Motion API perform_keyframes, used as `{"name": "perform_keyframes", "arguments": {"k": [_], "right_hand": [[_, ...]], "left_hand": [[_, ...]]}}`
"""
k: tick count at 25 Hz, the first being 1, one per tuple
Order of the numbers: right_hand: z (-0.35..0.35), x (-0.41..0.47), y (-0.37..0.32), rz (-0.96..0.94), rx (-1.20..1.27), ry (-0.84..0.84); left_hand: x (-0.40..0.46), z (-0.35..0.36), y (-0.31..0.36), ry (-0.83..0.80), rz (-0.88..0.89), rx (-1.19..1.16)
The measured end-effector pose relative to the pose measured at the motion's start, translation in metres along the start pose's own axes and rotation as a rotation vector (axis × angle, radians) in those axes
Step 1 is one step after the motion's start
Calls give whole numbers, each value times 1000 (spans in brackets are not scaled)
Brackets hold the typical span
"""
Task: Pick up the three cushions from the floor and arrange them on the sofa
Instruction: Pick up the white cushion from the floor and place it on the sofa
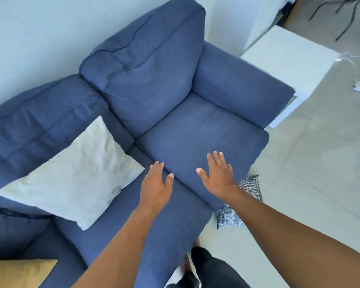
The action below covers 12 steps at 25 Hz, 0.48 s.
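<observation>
Lying right of empty grips (pixel 187 179): patterned cushion (pixel 237 206)

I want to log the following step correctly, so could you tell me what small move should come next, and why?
Probably lower the right hand to the patterned cushion lying on the floor by the sofa front. Both hands are empty and open, the left hand too; the white cushion already leans on the seat and a tan cushion shows at the left edge.

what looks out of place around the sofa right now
One black-and-white patterned cushion lies on the floor, tucked against the front of the blue sofa and partly hidden by the right arm. The white cushion leans on the seat; a tan cushion shows at the bottom left edge. Both hands are empty.
</observation>
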State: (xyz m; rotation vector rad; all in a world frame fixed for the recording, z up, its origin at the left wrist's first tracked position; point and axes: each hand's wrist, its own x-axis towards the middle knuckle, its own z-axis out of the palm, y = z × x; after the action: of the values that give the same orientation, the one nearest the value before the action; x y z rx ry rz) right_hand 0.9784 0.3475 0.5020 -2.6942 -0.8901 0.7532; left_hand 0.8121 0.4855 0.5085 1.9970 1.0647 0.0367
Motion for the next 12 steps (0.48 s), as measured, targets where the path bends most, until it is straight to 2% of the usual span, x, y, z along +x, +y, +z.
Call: {"name": "perform_keyframes", "arguments": {"k": [12], "right_hand": [[-21,-122,185,416,198,175]], "left_hand": [[-40,144,114,-394,348,290]]}}
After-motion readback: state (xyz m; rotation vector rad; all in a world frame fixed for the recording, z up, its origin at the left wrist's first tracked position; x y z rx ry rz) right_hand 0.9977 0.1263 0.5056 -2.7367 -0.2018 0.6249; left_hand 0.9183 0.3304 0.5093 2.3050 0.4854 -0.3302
